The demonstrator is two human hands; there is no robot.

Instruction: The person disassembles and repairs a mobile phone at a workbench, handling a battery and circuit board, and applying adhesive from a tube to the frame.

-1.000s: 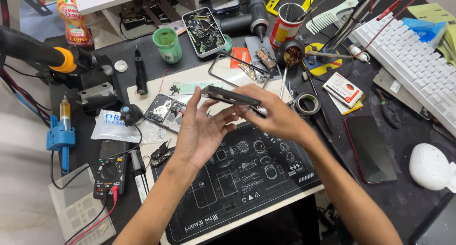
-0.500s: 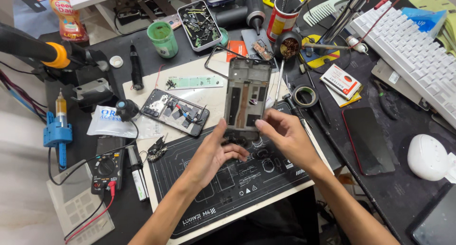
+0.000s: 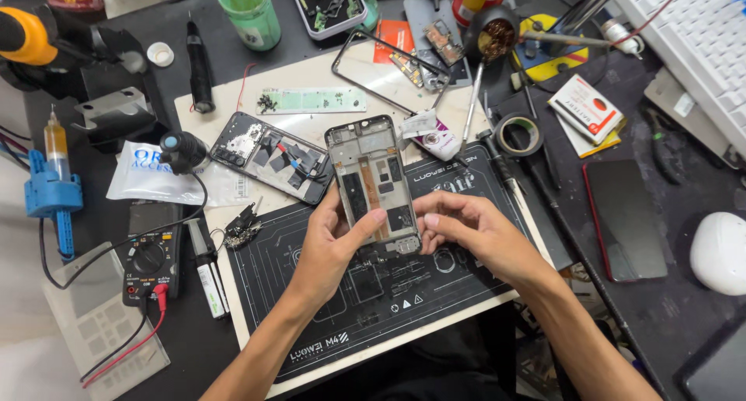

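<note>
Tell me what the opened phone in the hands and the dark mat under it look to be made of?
The phone frame looks like grey metal with a dull sheen, though plastic edging is possible. The black mat seems soft rubber or silicone: matte, with moulded recesses and white printed outlines. Both hands, left hand and right hand, grip the frame.

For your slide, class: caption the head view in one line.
Both hands, left and right, hold an opened phone frame above a black repair mat.

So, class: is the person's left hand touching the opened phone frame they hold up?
Touching: in the head view the left hand grips the opened phone frame along its lower left edge.
</note>
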